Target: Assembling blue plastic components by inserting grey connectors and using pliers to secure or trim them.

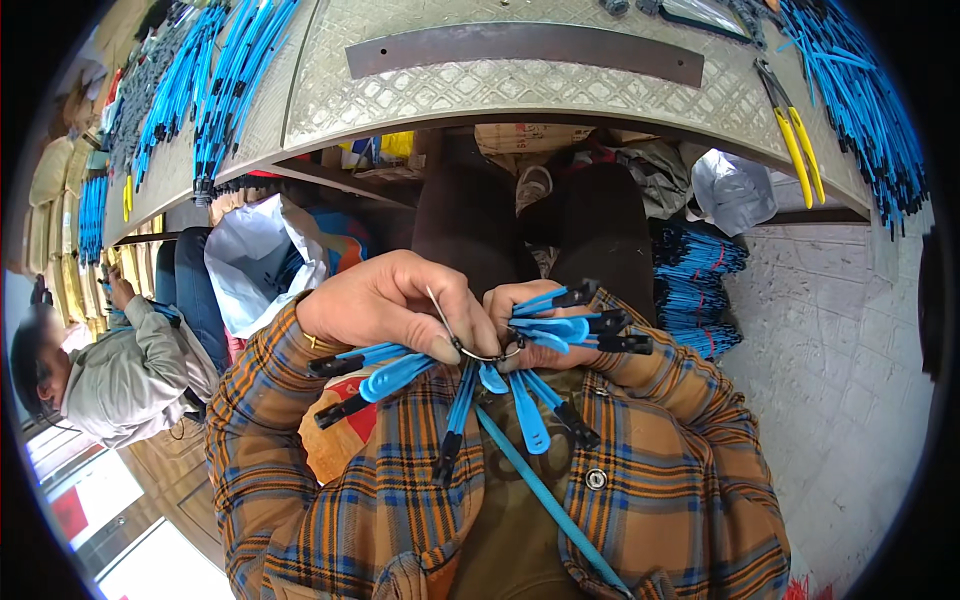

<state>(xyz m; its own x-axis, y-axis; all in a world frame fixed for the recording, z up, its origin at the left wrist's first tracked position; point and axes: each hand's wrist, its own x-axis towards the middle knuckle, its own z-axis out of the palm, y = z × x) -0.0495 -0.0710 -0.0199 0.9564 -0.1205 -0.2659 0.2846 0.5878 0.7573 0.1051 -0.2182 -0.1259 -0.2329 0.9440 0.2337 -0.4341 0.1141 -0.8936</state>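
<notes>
In front of my chest I hold a thin curved wire (485, 357) strung with several flat blue plastic strips (530, 415), which fan out around it and end in black tips (447, 458). My left hand (395, 305) is closed, thumb and fingers pinching the wire, whose pale free end stands up past the fingertips. Close beside it, my right hand (510, 310) is closed around the other part of the wire; the strips hide some of its fingers. A longer blue strap (545, 500) hangs down over my front.
Across the far side runs a metal-topped table (450, 90) with a dark flat metal bar (525, 50), yellow-handled pliers (795, 150) and bundles of blue strips (850, 100). Tied bundles (695, 290) lie at right below. A white bag (262, 260) and another person (130, 380) are at left.
</notes>
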